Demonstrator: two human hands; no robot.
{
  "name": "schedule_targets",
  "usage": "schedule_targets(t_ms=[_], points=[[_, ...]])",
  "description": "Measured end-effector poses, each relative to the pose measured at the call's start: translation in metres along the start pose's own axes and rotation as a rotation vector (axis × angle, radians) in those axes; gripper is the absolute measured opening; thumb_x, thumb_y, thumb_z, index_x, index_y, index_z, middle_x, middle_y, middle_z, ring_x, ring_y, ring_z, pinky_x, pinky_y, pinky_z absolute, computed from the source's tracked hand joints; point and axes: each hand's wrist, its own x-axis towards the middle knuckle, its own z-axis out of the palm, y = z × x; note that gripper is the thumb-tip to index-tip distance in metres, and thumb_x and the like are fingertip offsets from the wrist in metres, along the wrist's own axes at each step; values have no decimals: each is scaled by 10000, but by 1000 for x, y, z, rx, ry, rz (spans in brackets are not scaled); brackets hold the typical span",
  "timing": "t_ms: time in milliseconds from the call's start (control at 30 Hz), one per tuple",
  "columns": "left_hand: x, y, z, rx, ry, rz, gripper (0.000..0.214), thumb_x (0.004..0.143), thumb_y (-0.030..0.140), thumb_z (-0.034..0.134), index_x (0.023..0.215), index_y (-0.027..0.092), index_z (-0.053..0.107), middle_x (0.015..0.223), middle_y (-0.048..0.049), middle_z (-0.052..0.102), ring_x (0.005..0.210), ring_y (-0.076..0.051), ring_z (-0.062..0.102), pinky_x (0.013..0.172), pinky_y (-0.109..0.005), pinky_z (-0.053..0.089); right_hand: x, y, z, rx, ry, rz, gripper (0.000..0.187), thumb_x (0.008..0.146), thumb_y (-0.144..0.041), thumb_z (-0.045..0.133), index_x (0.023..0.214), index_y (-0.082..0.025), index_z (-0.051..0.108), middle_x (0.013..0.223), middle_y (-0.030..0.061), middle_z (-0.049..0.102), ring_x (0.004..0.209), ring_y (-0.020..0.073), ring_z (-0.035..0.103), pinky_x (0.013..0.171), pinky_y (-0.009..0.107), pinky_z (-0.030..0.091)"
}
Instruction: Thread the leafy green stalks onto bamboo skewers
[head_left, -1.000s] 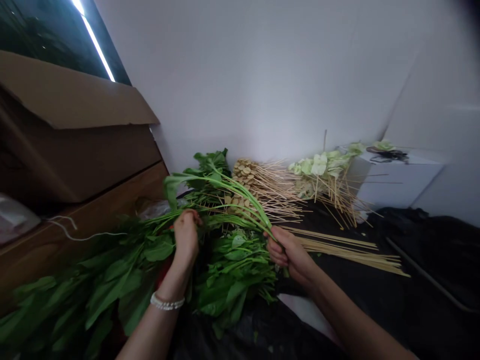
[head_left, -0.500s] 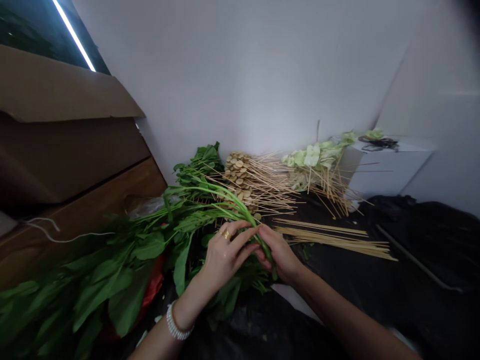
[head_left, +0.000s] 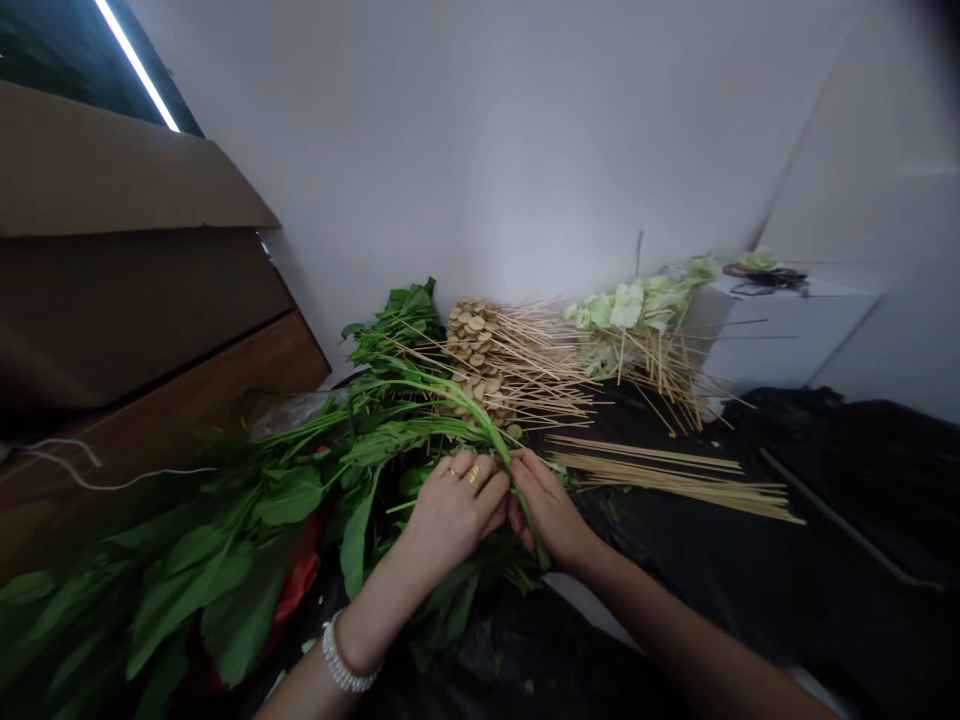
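Note:
A green leafy vegetable stalk (head_left: pixel 480 412) runs from the heap of greens at the upper left down between my hands. My right hand (head_left: pixel 553 512) is closed around its lower end, and the cut tip sticks out below the fingers. Curled against the same stalk from the left is my left hand (head_left: pixel 456 508), which wears rings; its fingertips are partly hidden. More loose leafy greens (head_left: pixel 225 580) lie left of my left wrist, and some lie beneath both hands.
Skewered round slices (head_left: pixel 474 335) are stacked by the wall, beside leafy bundles (head_left: pixel 405 315). Cabbage skewers (head_left: pixel 630 305) stand farther right, near a white box (head_left: pixel 787 330). Bare wooden skewers (head_left: pixel 675 475) lie on black plastic (head_left: pixel 720 590). A cardboard box (head_left: pixel 135 300) is at left.
My left hand's fingers have curled in from a more stretched pose and shifted slightly down along the stalk. My right hand keeps its grip. The view has shifted slightly.

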Motion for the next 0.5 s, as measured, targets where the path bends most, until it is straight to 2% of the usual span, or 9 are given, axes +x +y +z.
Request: schedule_targets(t_ms=[133,267,400,500], points=[[-1,10,8,-119,75,-118,163,896,215,545,735,208,571,730,-32,585,711,-194,480,627,-337,376,0,-3,4,56,-20,35,379,932,-586,445,987,-213,487,403,-135,425,274,71,338,291,152,264],[1,10,8,-411,194,-362,205,882,158,481,687,203,525,700,-16,541,712,-175,483,644,-306,398,-2,-11,5,253,-67,92,386,904,-586,515,967,-206,499,414,-130,428,256,54,308,283,151,226],[-5,-28,-6,-550,477,-762,237,869,127,420,652,200,481,653,16,474,647,-140,467,608,-265,376,-1,-16,-2,505,-115,158,339,898,-527,581,979,-202,533,418,-143,382,251,34,227,280,147,216],[-17,-63,-17,-518,583,-951,208,926,235,443,756,194,556,677,26,510,639,-128,479,614,-246,387,0,-17,-7,644,-170,185,277,901,-454,617,974,-191,569,433,-136,383,265,27,212,283,142,238]])
